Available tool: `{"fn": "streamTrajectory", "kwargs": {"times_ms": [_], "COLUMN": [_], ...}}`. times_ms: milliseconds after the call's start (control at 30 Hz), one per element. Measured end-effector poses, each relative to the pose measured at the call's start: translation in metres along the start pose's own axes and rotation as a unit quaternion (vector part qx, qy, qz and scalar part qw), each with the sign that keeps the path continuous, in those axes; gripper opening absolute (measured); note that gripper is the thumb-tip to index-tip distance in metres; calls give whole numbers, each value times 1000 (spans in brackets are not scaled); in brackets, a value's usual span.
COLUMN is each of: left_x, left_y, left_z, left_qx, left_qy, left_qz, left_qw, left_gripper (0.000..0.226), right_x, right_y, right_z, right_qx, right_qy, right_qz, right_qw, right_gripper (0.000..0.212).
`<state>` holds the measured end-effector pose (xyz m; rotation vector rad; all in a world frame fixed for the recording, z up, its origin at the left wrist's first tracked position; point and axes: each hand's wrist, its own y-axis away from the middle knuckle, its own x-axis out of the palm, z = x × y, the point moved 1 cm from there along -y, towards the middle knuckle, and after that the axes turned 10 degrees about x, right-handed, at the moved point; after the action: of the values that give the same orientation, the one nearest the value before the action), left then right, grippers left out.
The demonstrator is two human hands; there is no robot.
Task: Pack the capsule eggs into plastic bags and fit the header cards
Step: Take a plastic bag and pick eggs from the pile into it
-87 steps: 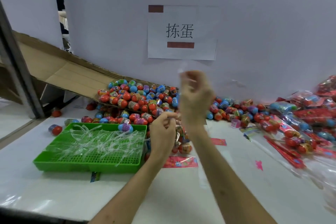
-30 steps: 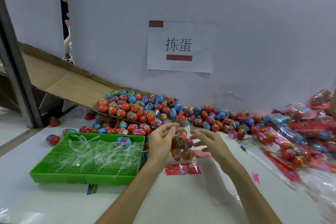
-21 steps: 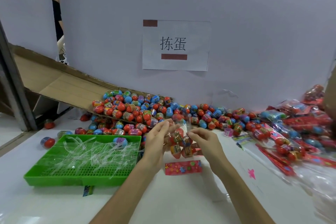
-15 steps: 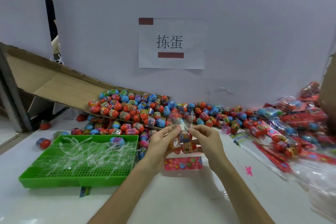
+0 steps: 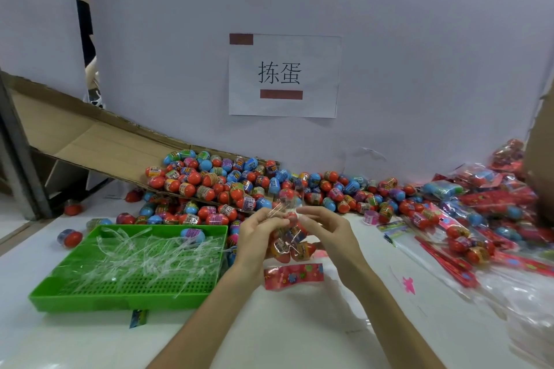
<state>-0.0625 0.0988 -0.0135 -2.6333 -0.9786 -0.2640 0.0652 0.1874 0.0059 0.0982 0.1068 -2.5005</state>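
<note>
On the white table, a green tray sits left. The left hand pinches the neck of the plastic bag of capsule eggs. The right hand is there too; I cannot tell its grip. Squeeze the neck flat so the header card just below fits.

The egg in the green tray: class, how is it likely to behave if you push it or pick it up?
The egg is rounded, so a push would probably roll it, though the clear strips around it may snag it. It looks like smooth plastic, so it is likely stiff and slightly slippery. The tray wall should stop it.
</note>
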Motion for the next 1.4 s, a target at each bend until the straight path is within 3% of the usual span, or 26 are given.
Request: {"fn": "streamTrajectory", "kwargs": {"times_ms": [300,533,767,900,1000,1100,1400], "left_x": [4,8,12,14,13,11,10], "left_y": [4,7,11,13,13,12,13], "left_z": [-2,-11,-12,-14,-12,-12,-13], "left_qx": [-10,-34,-75,-47,-36,-35,-111], "left_qy": [45,116,138,93,102,103,201], "left_qz": [5,7,78,133,129,132,150], "left_qw": [999,993,984,986,986,985,962], "left_gripper": [9,22,38,40,42,41,40], "right_x": [-3,-4,-7,-10,-12,-11,-17], "right_y": [2,1,0,0,3,4,3], "right_z": [1,2,6,6,7,8,10], "right_qx": [23,98,86,75,59,57,98], "right_qy": [-52,-132,-172,-170,-145,-111,-162], "right_qz": [-39,-3,36,18,33,62,88], "right_qw": [998,986,981,982,987,990,978], "right_gripper": [12,11,20,25,21,35,27]}}
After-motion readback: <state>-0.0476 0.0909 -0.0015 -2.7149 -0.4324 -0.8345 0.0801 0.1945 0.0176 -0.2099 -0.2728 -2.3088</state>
